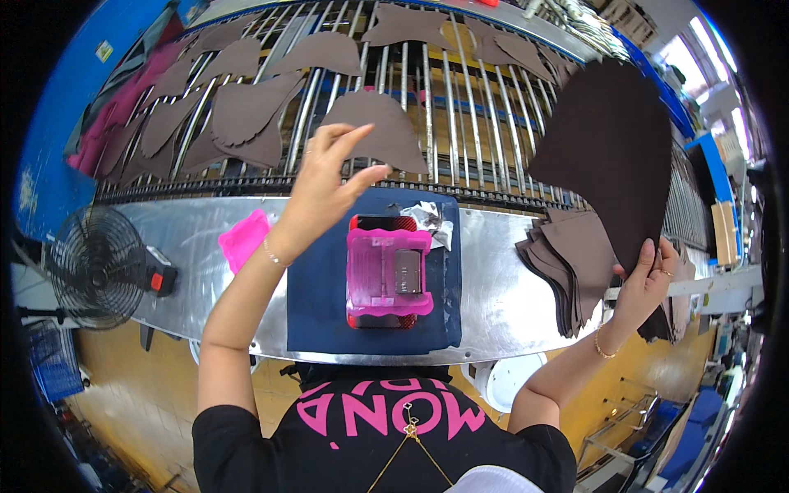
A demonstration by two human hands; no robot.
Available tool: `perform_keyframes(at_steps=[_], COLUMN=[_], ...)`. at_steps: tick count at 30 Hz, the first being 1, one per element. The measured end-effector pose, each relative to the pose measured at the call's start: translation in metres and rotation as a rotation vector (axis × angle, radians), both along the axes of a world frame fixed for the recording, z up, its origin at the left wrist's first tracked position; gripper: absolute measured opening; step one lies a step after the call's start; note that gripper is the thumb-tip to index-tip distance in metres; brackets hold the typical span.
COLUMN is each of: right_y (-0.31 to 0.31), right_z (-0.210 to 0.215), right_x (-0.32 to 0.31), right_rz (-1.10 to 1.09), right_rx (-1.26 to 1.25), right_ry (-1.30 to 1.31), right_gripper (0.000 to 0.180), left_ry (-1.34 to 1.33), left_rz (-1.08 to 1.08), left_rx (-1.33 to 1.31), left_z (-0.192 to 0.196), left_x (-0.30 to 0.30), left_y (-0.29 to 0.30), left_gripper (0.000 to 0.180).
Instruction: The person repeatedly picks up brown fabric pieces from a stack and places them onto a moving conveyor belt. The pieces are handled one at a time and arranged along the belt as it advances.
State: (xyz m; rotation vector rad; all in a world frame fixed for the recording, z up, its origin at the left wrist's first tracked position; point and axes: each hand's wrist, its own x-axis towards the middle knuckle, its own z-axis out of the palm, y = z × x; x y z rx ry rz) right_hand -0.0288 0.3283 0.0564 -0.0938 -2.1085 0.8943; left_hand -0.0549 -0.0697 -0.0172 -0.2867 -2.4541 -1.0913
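Observation:
My right hand (645, 287) pinches the lower end of a dark brown cut material piece (629, 156), which is raised at the right with its wide rounded end upward. Below it, a stack of brown cut pieces (567, 263) lies on the metal table. My left hand (329, 168) is over the table's far edge, thumb and fingers spread with nothing between them. Just beyond its fingertips, a rounded brown piece (382, 123) rests on the roller rack. A pink box-shaped holder (386, 271) with a metal block (408, 272) sits between my arms on a dark blue mat (316, 304).
More brown pieces (255, 115) are spread over the rack's metal rollers (452, 107). A black fan (99, 267) stands at the table's left end, near a pink scrap (244, 238). Crumpled white paper (431, 220) lies behind the holder. A white round bin (514, 382) is under the table's front edge.

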Motion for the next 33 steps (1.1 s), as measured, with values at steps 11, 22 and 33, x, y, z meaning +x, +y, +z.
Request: perform_keyframes(at_steps=[11,22,33], right_y=[-0.137,-0.167,-0.068], right_z=[-0.049,-0.087,-0.13], right_x=[-0.001,0.012,0.038], right_rz=[0.762,0.944,0.654], right_rx=[-0.049,0.147,0.144], right_ry=[-0.161,-0.209,-0.339], right_gripper=[0.024,0.015,0.012], left_ry=[-0.221,-0.05,-0.219], left_rz=[0.005,0.229,-0.063], left_rx=[0.567,0.299,0.053], left_z=[0.057,0.053,0.003], left_x=[0.081,0.134,0.099], left_y=[-0.078,-0.1,-0.029], left_gripper=[0.02,0.013,0.007])
